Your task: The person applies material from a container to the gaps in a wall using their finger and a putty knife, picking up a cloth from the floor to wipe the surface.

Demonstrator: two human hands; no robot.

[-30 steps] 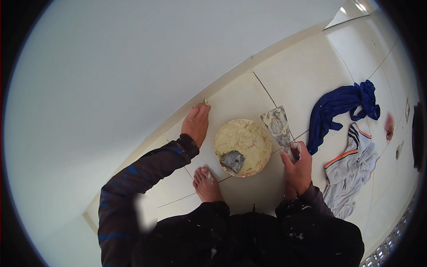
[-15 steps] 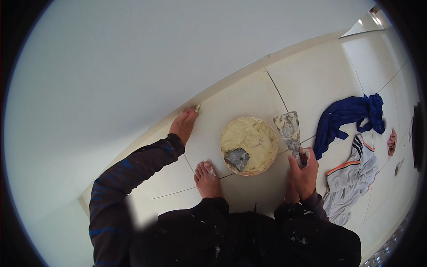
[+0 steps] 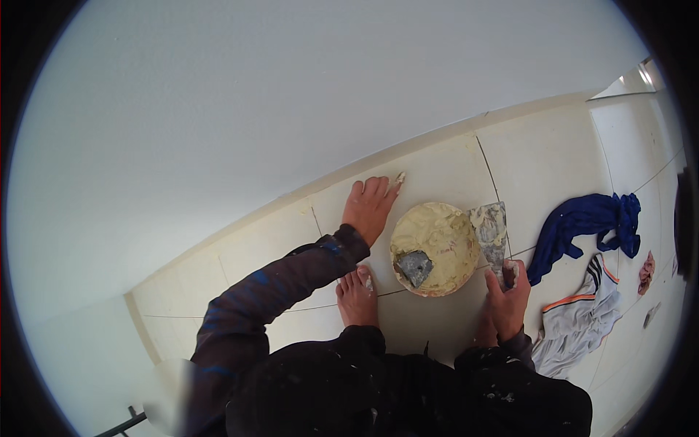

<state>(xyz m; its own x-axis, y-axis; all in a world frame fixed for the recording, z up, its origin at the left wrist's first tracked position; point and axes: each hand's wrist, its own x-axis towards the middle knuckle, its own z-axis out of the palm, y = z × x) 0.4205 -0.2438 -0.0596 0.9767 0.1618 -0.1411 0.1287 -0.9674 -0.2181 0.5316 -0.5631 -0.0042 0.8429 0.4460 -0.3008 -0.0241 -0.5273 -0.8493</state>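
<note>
My left hand (image 3: 369,207) is over the floor tiles between the wall's skirting and a round tub (image 3: 424,293). Its fingers are apart, cream putty coats one fingertip, and nothing shows in its grasp. Cream putty (image 3: 440,227) lies inside the tub, with a dark grey, flat squarish piece (image 3: 416,268) resting on it. My right hand (image 3: 510,297) grips a putty knife (image 3: 490,231) just right of the tub. Putty is smeared on its wide blade, which points away from me; the handle is mostly hidden by my fingers.
A pale skirting (image 3: 378,156) runs along the foot of the white wall (image 3: 291,95). To the right lie a dark blue cloth (image 3: 575,226), a grey-white garment with orange trim (image 3: 582,313) and a small pinkish cloth (image 3: 646,273). My bare foot (image 3: 357,298) is left of the tub.
My left hand has come away from the skirting and moved right, closer to the tub. My right hand still holds the putty knife beside the tub. The whole view has shifted.
</note>
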